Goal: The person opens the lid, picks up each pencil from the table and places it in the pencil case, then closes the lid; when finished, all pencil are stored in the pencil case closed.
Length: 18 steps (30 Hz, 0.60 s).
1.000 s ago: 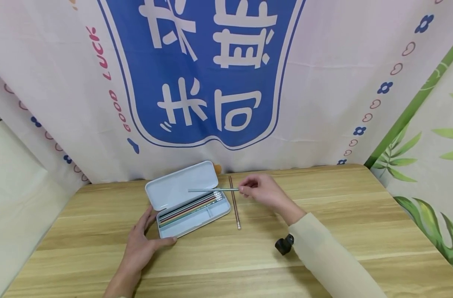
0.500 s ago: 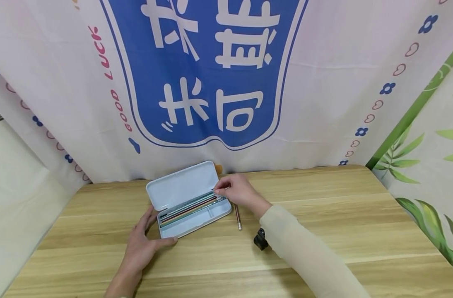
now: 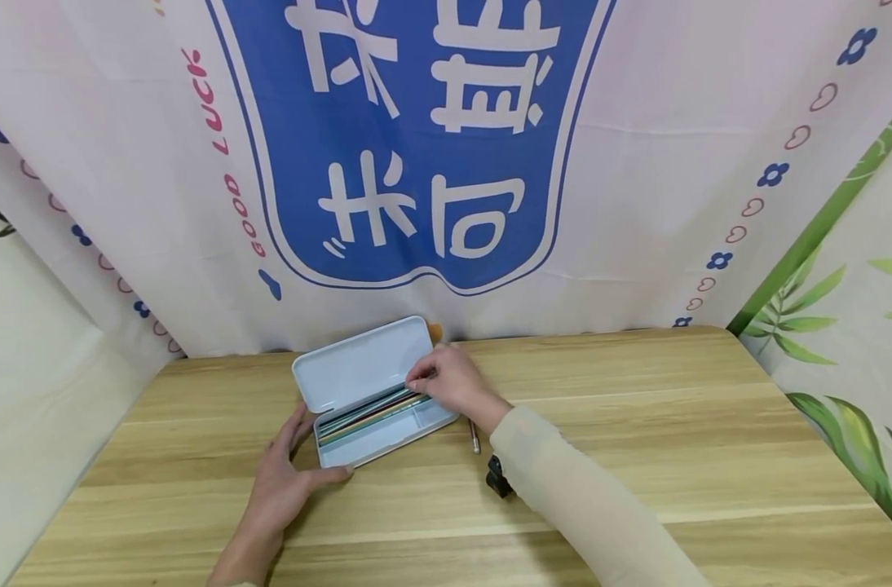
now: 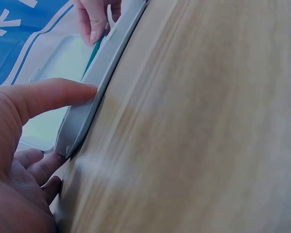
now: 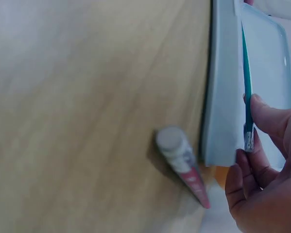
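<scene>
A pale blue pencil case (image 3: 376, 450) lies with its lid (image 3: 365, 363) raised, several coloured pencils (image 3: 361, 421) side by side in its long compartment. My left hand (image 3: 279, 481) holds the case's left end; the thumb (image 4: 62, 93) presses the front wall and the other fingers reach round the end. Over the right end of the case, my right hand (image 3: 453, 381) pinches a green pencil (image 5: 248, 82) close to its eraser end. The pencil's far part runs down into the case.
A dark red pencil (image 3: 475, 439) with a white eraser lies on the wooden table (image 3: 637, 456) just right of the case, partly hidden by the right hand. Behind the case hangs a printed cloth (image 3: 637, 204). An orange thing (image 3: 434, 332) shows behind the lid's corner.
My right hand has moved left from beyond the red pencil to over the case, bringing the green pencil down into it. My left hand keeps its hold on the case.
</scene>
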Each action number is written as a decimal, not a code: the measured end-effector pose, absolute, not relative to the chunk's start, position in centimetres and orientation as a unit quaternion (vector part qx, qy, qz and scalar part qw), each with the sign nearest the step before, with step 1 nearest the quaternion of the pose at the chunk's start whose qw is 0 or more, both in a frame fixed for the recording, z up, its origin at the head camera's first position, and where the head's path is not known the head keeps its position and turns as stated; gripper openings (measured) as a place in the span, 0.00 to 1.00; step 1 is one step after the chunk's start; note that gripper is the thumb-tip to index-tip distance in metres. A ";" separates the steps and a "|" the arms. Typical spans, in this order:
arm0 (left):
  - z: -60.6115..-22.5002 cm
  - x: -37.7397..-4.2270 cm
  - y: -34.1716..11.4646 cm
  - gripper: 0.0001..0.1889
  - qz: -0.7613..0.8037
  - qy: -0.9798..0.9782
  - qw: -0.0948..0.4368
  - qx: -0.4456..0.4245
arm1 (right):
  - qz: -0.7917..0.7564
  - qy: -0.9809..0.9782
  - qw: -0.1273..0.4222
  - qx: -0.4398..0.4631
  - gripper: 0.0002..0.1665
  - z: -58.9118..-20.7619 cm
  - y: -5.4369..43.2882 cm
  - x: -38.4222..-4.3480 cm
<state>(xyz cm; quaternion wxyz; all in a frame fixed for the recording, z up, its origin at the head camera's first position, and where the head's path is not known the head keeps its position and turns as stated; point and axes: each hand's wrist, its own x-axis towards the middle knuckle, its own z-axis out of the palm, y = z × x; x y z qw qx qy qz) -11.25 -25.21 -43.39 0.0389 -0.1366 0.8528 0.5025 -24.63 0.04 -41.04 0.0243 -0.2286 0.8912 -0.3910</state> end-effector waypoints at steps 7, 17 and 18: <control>-43.3 -11.1 -25.1 0.72 0.501 0.854 0.038 -0.136 | -0.382 0.896 0.033 -0.223 0.03 -41.6 -0.1 -24.6; -43.4 -11.1 -25.2 0.72 0.498 0.856 0.039 -0.134 | -0.342 0.910 0.038 -0.230 0.04 -41.7 0.1 -24.5; -43.4 -11.1 -25.2 0.72 0.497 0.857 0.038 -0.134 | -0.341 0.911 0.036 -0.232 0.04 -41.7 0.1 -24.5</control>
